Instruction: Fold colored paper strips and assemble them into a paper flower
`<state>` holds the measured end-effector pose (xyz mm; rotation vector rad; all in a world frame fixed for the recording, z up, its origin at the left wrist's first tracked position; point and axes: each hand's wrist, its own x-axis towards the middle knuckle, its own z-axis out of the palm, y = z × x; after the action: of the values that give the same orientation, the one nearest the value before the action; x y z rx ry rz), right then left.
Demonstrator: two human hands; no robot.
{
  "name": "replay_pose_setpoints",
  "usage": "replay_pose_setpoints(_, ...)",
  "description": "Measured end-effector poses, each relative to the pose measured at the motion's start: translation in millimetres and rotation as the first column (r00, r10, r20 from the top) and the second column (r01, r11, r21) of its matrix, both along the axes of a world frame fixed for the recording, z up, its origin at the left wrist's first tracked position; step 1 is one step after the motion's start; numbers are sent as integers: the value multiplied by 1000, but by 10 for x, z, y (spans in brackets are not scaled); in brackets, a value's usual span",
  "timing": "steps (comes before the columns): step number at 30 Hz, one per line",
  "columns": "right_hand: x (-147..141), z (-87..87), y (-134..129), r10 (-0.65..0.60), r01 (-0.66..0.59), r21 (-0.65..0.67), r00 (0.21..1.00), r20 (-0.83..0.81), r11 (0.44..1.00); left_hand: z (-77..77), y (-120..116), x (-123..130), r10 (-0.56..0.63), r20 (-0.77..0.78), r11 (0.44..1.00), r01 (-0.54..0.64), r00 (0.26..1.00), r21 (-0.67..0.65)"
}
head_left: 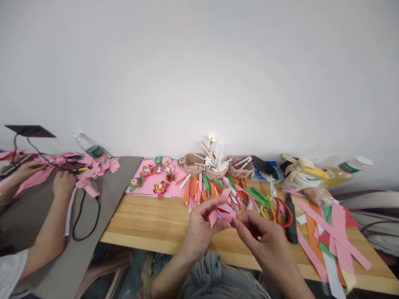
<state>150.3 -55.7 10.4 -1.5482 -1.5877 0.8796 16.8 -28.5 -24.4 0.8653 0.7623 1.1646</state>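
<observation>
Between my fingers, over the front of the wooden table, is a folded pink paper flower (225,212) with some lilac inside. My left hand (201,226) grips it from the left, thumb below and fingers behind. The fingertips of my right hand (264,234) pinch its right edge. Just beyond lie folded paper strips (199,189) in orange, white, green and pink. Right of them rest scissors (282,211) with red and yellow handles and a dark green marker-like tube (291,220).
Finished paper flowers (160,187) sit on a pink sheet (146,165). Small baskets (193,162) with sticks stand by the wall. Loose paper strips (338,232) cover the table's right end, near a bottle (343,168). At left, a co-worker's hands (64,182) work at a grey table.
</observation>
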Motion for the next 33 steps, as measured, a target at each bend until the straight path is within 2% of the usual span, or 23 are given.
replay_pose_setpoints(8,118,-47,-35,-40,13,134,978,205,991,37,-2,-17,100,234,973,-45,967,-228)
replay_pose_setpoints(10,181,-39,-14,-77,43,174,978,195,984,34,-2,-36,69,281,969,2,957,-245)
replay_pose_setpoints(12,216,-28,16,-127,84,268,981,147,960,19,-3,-43,14,336,968,71,942,-240)
replay_pose_setpoints(15,206,-40,68,-138,90,384,985,101,919,-18,-7,-33,-64,417,965,163,907,-206)
replay_pose_setpoints(21,103,-90,166,-113,80,411,992,56,908,-92,-38,-14,-108,484,937,252,868,-243)
replay_pose_setpoints(24,64,-59,185,-63,70,334,998,-31,940,-106,-59,12,-138,471,930,278,871,-241)
replay_pose_setpoints(27,45,-33,176,-67,88,290,994,-82,953,-104,-63,33,-158,403,942,260,901,-212)
replay_pose_setpoints(31,53,-61,141,-69,97,409,994,-83,907,-68,-31,-14,-175,235,963,216,956,-160)
replay_pose_setpoints(33,60,-86,121,-57,71,480,997,-43,874,-33,-7,-69,-136,100,988,142,986,-62)
